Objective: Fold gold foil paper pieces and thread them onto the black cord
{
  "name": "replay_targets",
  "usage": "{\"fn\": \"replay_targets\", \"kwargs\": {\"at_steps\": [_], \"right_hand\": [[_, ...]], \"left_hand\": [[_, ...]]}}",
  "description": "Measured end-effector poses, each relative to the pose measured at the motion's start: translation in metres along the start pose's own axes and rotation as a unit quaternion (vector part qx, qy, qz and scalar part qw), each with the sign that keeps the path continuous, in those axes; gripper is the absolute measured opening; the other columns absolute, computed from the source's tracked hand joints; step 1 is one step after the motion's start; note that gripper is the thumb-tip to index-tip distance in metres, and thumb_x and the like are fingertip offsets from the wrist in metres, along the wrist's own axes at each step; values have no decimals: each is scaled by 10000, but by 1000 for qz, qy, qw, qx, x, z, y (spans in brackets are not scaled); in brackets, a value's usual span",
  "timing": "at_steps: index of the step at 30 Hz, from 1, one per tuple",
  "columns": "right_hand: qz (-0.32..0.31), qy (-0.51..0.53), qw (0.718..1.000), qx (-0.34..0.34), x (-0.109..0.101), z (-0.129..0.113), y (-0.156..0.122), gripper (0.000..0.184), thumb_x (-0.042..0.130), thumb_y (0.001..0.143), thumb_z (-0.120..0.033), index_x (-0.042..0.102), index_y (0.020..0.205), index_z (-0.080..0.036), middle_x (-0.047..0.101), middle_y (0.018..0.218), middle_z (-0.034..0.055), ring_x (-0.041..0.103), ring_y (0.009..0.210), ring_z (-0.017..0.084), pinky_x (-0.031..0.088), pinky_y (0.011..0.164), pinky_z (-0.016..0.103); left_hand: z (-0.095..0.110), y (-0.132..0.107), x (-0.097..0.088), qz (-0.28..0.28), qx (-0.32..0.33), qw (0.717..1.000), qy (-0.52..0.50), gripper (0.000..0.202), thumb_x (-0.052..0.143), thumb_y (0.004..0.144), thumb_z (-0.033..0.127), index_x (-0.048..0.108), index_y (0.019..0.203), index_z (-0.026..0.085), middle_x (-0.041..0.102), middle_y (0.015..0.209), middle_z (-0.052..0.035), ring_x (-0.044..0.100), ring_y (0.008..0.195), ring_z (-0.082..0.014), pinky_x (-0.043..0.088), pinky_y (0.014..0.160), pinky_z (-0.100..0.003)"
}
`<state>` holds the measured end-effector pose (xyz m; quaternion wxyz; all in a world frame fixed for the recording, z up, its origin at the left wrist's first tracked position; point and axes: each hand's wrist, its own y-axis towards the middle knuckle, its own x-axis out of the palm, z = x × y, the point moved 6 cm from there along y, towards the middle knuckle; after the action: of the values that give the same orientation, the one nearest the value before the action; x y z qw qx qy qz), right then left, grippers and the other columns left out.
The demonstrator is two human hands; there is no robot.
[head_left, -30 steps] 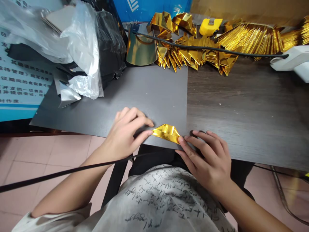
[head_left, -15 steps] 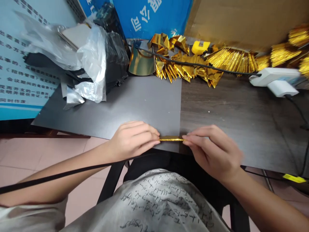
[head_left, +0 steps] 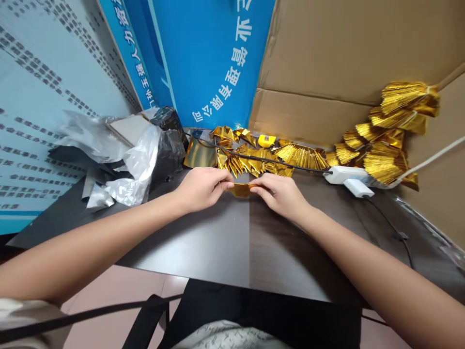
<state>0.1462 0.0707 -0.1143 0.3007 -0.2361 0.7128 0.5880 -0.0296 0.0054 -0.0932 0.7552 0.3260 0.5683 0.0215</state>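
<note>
A small piece of gold foil paper (head_left: 240, 189) is stretched between my two hands, above the dark table and just in front of a heap of folded gold foil pieces (head_left: 250, 162). My left hand (head_left: 206, 188) pinches its left end between thumb and fingers. At the right end, my right hand (head_left: 278, 193) grips it the same way. Behind my left hand lies a flat gold sheet (head_left: 200, 154). The far edge of the held piece is partly hidden against the heap.
Crumpled plastic bags (head_left: 140, 165) sit at the left. A yellow tape measure (head_left: 266, 140) rests behind the heap. At the right are a white power strip (head_left: 345, 175) with a black cable and stacked pleated gold fans (head_left: 388, 140). Cardboard (head_left: 327, 63) stands at the back.
Both hands have moved from the table's near edge forward to the gold heap, carrying the foil piece. It showed as a thin edge and now shows a flat face. The view has tilted up.
</note>
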Motion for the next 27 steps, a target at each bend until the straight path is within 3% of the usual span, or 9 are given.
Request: {"fn": "replay_targets", "kwargs": {"at_steps": [4, 7, 15, 23, 27], "right_hand": [[13, -10, 1000, -19, 5, 9, 8, 130, 577, 1001, -176, 678, 925, -145, 659, 785, 20, 604, 682, 104, 463, 651, 211], [21, -23, 999, -44, 8, 11, 10, 166, 542, 1024, -185, 673, 931, -141, 627, 769, 22, 577, 666, 102, 439, 623, 207], [-13, -70, 992, -108, 18, 19, 6, 237, 525, 1047, -245, 705, 941, -135, 621, 721, 25, 579, 649, 124, 431, 614, 241], [14, -7, 994, -112, 21, 29, 4, 214, 552, 1038, -237, 732, 965, -147, 709, 752, 30, 653, 633, 113, 503, 612, 234], [31, 34, 994, -95, 21, 32, 2, 178, 588, 1018, -223, 748, 1013, -146, 744, 816, 33, 669, 642, 95, 529, 613, 206]], "left_hand": [[-4, 12, 12, -16, 22, 1000, 14, 183, 568, 991, 304, 673, 932, 165, 717, 888, -19, 663, 793, -156, 438, 686, -261], [-4, 15, 19, 5, 46, 998, 36, 189, 534, 1017, 282, 687, 974, 178, 723, 929, -19, 677, 860, -157, 444, 713, -259], [-8, 5, 34, 38, 49, 996, 68, 252, 534, 1007, 277, 643, 806, 172, 694, 743, 3, 628, 645, -136, 358, 571, -266], [-8, 3, 36, 51, 91, 990, 96, 340, 497, 1043, 340, 584, 755, 180, 642, 601, 33, 566, 487, -113, 276, 494, -298], [-11, 3, 38, 37, 97, 992, 75, 292, 498, 1045, 323, 613, 817, 181, 658, 635, 37, 598, 518, -108, 315, 500, -283]]}}
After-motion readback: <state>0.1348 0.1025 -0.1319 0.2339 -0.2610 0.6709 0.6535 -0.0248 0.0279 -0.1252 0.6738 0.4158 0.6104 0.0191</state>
